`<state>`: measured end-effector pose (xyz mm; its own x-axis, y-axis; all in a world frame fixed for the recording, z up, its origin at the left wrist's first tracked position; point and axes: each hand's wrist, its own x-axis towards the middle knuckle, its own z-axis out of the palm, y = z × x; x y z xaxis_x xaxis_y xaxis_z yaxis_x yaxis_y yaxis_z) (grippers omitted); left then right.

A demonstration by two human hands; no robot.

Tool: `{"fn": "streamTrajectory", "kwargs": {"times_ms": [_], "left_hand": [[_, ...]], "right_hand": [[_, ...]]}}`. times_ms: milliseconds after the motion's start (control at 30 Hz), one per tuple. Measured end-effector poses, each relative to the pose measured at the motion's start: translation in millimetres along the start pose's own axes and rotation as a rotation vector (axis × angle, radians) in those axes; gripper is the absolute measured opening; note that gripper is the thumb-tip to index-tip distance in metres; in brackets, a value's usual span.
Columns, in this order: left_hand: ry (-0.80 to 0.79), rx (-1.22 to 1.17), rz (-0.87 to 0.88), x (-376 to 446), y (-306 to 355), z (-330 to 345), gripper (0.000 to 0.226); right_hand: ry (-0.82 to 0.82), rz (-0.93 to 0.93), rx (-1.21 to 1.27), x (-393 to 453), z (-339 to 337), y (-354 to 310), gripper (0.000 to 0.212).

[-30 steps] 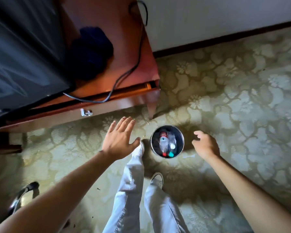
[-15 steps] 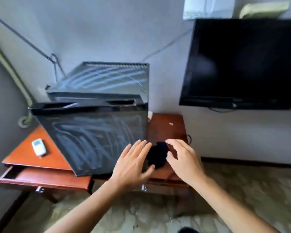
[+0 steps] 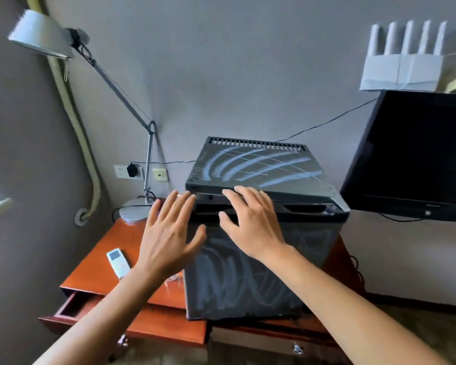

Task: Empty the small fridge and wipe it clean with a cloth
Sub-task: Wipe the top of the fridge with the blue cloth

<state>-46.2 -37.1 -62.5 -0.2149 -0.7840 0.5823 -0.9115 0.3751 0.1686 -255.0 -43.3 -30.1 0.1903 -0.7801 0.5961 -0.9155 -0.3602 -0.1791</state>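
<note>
Hands: both bare, both raised before the small fridge [image 3: 261, 233], neither holding anything. Left hand [image 3: 169, 233]: fingers straight and spread, palm toward the door's left edge, hovering in front of it; contact cannot be told. Right hand [image 3: 250, 222]: fingers loosely fanned, tips at the recessed grip strip along the door's upper edge; whether hooked inside the recess cannot be told. Small fridge: black box, standing upright on the red-brown table [image 3: 100, 262], toward its right half, back near the wall, door shut and facing the viewer, dusty smear marks on the door and on the top panel. Orientation: vent slots at the rear of the top, door front toward the person, grip recess running left to right just under the top edge; seen from here roughly cubic, with no clear long axis, the upright door being the tallest face. Step in hand, as judged: opening the door to begin emptying. Advice for the step: curl the right fingertips well into the recess, pull straight outward toward the body, brace the left palm on the cabinet's left corner so the box does not slide forward on the table, and swing the door wide before reaching in. Also on the table: white remote [image 3: 117, 262] just left of the fridge, desk lamp [image 3: 134, 212] base behind it; drawer [image 3: 71, 306] below pulled partly out.
</note>
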Motion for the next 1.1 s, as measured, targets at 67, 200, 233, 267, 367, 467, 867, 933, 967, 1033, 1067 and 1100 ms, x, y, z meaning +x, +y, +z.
{"fn": "streamTrajectory", "kwargs": {"times_ms": [67, 200, 233, 267, 367, 467, 867, 933, 967, 1033, 1067, 1100], "left_hand": [[-0.043, -0.047, 0.056, -5, -21, 4, 0.072], [-0.017, -0.207, 0.120, -20, -23, 9, 0.074], [0.007, -0.249, 0.123, -25, -20, 9, 0.075], [0.032, -0.285, 0.136, -31, -18, 9, 0.075], [0.121, -0.357, 0.213, -49, -14, 9, 0.074], [0.199, -0.359, 0.301, -62, -13, 13, 0.073], [0.171, -0.262, 0.225, -4, -47, 42, 0.076], [0.120, -0.235, 0.195, 9, -50, 44, 0.080], [0.098, -0.218, 0.188, 15, -51, 46, 0.082], [0.061, -0.197, 0.178, 23, -54, 50, 0.084], [0.050, -0.197, 0.177, 26, -54, 52, 0.084], [0.046, -0.199, 0.174, 27, -53, 53, 0.084]], "right_hand": [[-0.055, 0.049, -0.043, 10, 12, -19, 0.059], [-0.168, 0.150, -0.163, 9, 28, -40, 0.067], [-0.162, 0.143, -0.211, 5, 31, -42, 0.065], [-0.148, 0.133, -0.241, 0, 31, -43, 0.062], [-0.075, 0.091, -0.241, -17, 24, -45, 0.054], [-0.038, 0.036, -0.253, -31, 18, -46, 0.056], [-0.184, 0.252, -0.367, 15, 46, -49, 0.060], [-0.198, 0.301, -0.369, 28, 52, -47, 0.062], [-0.203, 0.322, -0.369, 33, 55, -47, 0.063], [-0.212, 0.349, -0.364, 40, 59, -46, 0.064], [-0.212, 0.358, -0.359, 42, 61, -45, 0.064], [-0.207, 0.360, -0.350, 44, 61, -44, 0.065]]}}
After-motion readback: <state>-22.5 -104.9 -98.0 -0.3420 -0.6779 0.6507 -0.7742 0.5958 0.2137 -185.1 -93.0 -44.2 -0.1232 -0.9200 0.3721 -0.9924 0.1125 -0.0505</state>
